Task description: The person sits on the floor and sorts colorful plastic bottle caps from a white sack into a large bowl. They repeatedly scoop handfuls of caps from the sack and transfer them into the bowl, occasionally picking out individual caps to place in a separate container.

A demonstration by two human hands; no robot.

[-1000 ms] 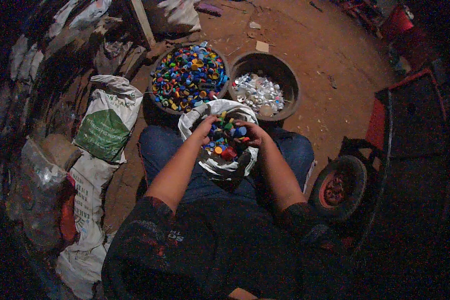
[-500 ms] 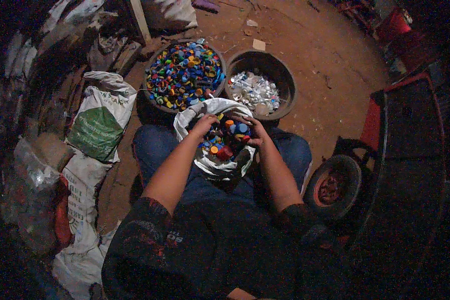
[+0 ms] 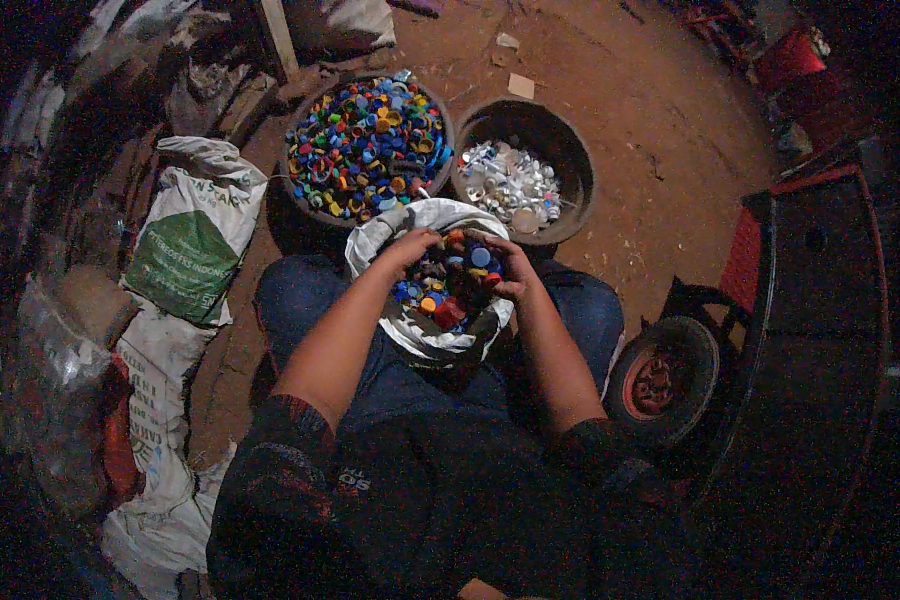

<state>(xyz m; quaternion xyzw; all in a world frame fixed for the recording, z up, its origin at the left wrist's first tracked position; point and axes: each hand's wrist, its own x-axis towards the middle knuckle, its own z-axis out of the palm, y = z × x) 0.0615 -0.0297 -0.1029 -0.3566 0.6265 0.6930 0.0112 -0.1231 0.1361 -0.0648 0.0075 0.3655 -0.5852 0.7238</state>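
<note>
Reddish-brown earth floor (image 3: 660, 220), dimly lit and darkening toward the rim, spreads out below me in the head view that I follow from afar. At the far side of the work I see a wide, dark round tub (image 3: 315, 215) heaped with small plastic caps (image 3: 365, 140) in blue, yellow, green, red and orange. Just to its right stands a second dark round tub (image 3: 573, 150), holding white, silvery and clear pieces (image 3: 515, 180) well below its rim. Beyond it lies a flat tan square piece (image 3: 521, 85).

Nearer to me, between two legs in blue trousers (image 3: 305, 300), a white sack (image 3: 430, 350) gapes with its edge rolled down. Inside it sits a pile of mixed coloured caps (image 3: 432, 300), and this is where both hands are. They stand apart, one on each side of the pile: the left hand (image 3: 410, 248) reaches over the left edge, its fingertips among the caps, and the right hand (image 3: 515, 270) curves round the right side, beside a round blue cap (image 3: 480, 257). I cannot tell whether either one grips anything.

Off to the left lies a white sack with a green panel (image 3: 185, 250); to the right, a black-tyred wheel with a red hub (image 3: 670, 380).
</note>
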